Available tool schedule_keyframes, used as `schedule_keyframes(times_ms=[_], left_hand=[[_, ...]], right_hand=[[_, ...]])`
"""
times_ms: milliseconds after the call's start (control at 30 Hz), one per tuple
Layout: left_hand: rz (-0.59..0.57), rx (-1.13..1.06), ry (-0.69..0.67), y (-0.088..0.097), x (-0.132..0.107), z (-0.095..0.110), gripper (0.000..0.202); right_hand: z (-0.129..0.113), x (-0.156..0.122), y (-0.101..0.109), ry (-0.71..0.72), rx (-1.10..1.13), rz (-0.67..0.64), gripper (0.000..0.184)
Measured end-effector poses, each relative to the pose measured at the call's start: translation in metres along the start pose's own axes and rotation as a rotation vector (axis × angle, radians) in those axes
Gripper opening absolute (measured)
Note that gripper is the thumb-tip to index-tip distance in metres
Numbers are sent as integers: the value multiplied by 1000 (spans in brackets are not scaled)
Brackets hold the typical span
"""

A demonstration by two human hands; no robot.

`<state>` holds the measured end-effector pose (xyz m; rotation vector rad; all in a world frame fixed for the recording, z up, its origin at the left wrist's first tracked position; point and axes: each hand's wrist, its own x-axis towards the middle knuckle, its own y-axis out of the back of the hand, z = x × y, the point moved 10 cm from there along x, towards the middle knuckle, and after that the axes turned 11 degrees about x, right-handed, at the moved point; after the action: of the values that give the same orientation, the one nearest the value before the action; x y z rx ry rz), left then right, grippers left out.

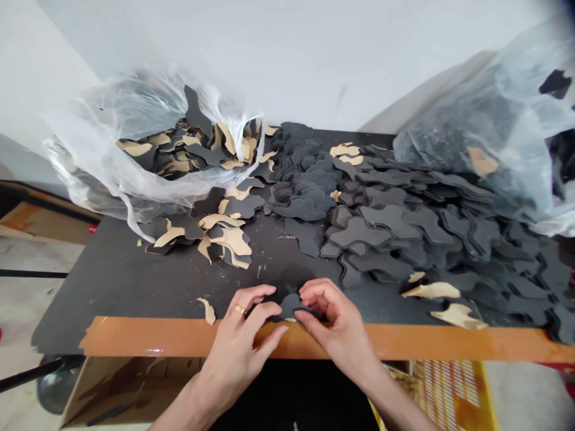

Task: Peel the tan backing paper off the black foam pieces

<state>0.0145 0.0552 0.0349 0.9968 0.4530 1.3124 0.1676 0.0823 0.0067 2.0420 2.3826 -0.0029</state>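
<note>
A dark grey foam piece with a curvy outline is at the table's front edge, between my two hands. My right hand pinches its right side between thumb and fingers. My left hand, with a gold ring, is at the left side, thumb and fingers apart; whether a fingertip touches the foam I cannot tell. Other dark material behind the fingers is partly hidden. A small tan paper scrap lies left of my left hand. Behind my hands, a single dark foam piece lies flat.
A clear plastic bag at back left holds dark pieces and tan papers, some spilling out. Stacked foam pieces stand mid-back; a wide pile covers the right. Another filled bag leans behind it. Brown tape lines the table edge.
</note>
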Motion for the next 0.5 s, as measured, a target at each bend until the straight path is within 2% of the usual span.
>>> schedule_keyframes(times_ms=[133, 233, 367, 500], left_hand=[[6, 69, -96, -9, 2, 2, 17], [35, 92, -148, -10, 3, 4, 20], [42, 107, -163, -10, 2, 4, 25], [25, 126, -175, -12, 1, 6, 31]], right_hand=[[1, 6, 0, -1, -51, -2, 9], [-3, 6, -1, 25, -169, -10, 9], [-13, -2, -6, 125, -394, -42, 10], [-20, -15, -12, 243, -527, -90, 21]])
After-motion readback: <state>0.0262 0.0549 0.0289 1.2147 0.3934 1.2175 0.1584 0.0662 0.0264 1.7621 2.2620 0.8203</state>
